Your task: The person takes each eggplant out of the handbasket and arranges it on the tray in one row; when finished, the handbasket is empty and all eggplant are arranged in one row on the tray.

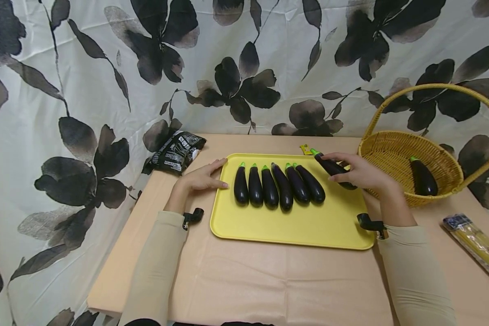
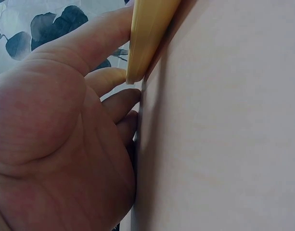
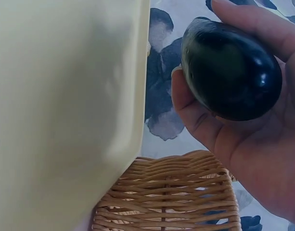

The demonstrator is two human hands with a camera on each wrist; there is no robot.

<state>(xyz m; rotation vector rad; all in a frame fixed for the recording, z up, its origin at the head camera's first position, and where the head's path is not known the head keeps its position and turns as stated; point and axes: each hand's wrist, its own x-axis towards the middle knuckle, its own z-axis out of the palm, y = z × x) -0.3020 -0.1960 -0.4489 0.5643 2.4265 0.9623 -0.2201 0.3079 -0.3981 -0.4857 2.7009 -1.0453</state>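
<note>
My right hand grips an eggplant with a green stem end, holding it over the right part of the yellow tray. The right wrist view shows this eggplant's glossy rounded end between thumb and fingers, apart from the tray. To its left, several dark eggplants lie side by side on the tray, stems toward the back. My left hand rests at the tray's left edge, fingers mostly extended; in the left wrist view its thumb touches the tray's side.
A yellow wicker basket with a tall handle stands at the right, one eggplant inside. A black packet lies at the back left. Behind the tray is a small yellow wrapper; a clear-and-yellow package lies far right.
</note>
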